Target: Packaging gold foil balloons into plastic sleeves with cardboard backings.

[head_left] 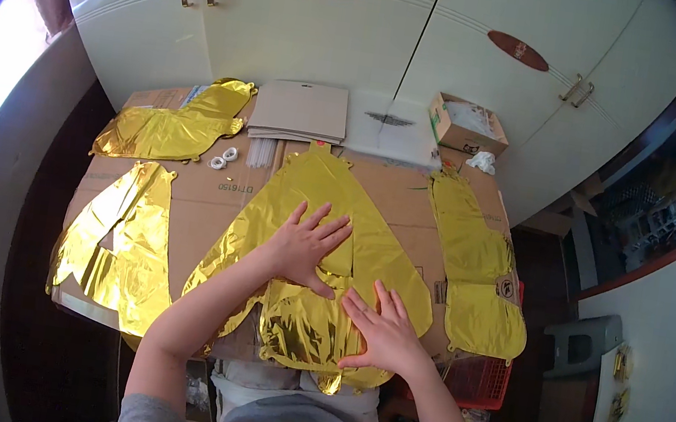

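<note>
A large flat gold foil balloon (375, 251), roughly triangular with a small tab at its top, lies uninflated in front of me. My left hand (302, 249) rests on its middle, palm down with fingers spread. Lower and to the right, my right hand (384, 334) lies on the wrinkled lower part of the foil, fingers apart, thumb toward the near edge. Neither hand grips anything. Other flat gold foil balloons surround this one: a forked one (150, 228) at the left, a bent one (168, 131) at the far left, and a long wavy one (475, 282) at the right.
Flattened cardboard (401, 190) covers the table. Along its back are stacked grey boards (300, 111), a white packet (389, 127), an open box (470, 130) and crumpled tissue (481, 162). White tape rolls (218, 163) sit left of centre. A red crate (477, 386) stands below the right edge.
</note>
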Demonstrator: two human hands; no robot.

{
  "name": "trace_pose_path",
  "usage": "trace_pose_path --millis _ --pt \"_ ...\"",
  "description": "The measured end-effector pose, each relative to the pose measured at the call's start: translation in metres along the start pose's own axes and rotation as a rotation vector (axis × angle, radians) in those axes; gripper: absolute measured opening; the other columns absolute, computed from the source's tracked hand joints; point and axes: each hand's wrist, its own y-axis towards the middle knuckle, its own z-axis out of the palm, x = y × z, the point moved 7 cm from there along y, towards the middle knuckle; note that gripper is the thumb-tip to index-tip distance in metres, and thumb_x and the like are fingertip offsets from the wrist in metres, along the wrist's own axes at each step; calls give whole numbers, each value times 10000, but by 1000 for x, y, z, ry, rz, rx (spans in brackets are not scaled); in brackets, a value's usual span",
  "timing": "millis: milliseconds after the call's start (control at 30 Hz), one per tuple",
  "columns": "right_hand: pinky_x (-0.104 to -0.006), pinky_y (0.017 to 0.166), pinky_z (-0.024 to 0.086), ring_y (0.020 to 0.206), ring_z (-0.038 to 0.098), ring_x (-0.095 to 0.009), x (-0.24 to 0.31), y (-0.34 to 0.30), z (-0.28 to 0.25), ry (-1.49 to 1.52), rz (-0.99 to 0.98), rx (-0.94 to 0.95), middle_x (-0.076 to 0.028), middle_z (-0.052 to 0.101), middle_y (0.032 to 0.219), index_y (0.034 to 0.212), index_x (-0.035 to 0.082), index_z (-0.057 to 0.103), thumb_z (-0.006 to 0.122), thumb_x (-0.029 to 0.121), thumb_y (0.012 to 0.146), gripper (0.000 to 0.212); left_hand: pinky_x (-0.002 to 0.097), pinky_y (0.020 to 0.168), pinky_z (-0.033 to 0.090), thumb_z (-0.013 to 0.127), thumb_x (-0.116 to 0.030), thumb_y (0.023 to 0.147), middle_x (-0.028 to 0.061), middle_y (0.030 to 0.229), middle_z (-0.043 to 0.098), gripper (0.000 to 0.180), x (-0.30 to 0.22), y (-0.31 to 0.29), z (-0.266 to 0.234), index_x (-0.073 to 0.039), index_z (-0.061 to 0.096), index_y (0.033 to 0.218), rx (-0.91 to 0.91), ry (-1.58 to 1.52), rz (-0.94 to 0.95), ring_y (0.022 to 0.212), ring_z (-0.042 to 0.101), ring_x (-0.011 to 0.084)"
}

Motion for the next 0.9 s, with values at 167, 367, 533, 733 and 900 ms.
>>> trace_pose_path --millis 167,367,533,733,900 --pt "-575 1142 182 1428 197 -421 7 -15 0 -17 -47 -60 -62 352 1527 1429 136 446 647 640 769 854 609 1147 127 584 -856 580 98 1563 283 1257 0 0 -1 -85 250 1515 -7 1 -3 1455 188 367" --pt "-547 1098 287 1357 373 -360 23 -29 -2 103 -60 -213 -92 491 1417 1299 88 572 662 446 845 585 607 1149 125 580 -864 578 88 1565 281 1263 0 1 1 -89 245 1517 -10 6 -1 1454 190 367" --pt "-473 1074 363 1267 492 -320 44 -9 -1 156 -45 -389 -140 552 1330 1238 18 586 687 317 829 517 609 1145 133 569 -877 576 96 1563 279 1268 1 -1 1 -86 248 1513 -16 19 5 1448 198 377" --pt "-482 1080 359 1273 486 -302 52 -4 11 131 -86 -377 -129 553 1327 1251 36 584 674 305 844 496 608 1146 133 568 -883 570 86 1566 273 1277 1 1 3 -88 244 1515 -31 19 10 1451 192 372" --pt "-505 1080 352 1284 478 -293 52 -2 12 148 -102 -356 -110 550 1337 1259 60 588 663 312 858 480 608 1145 137 585 -878 558 87 1567 272 1291 1 -1 3 -85 238 1516 -13 30 12 1452 190 374"
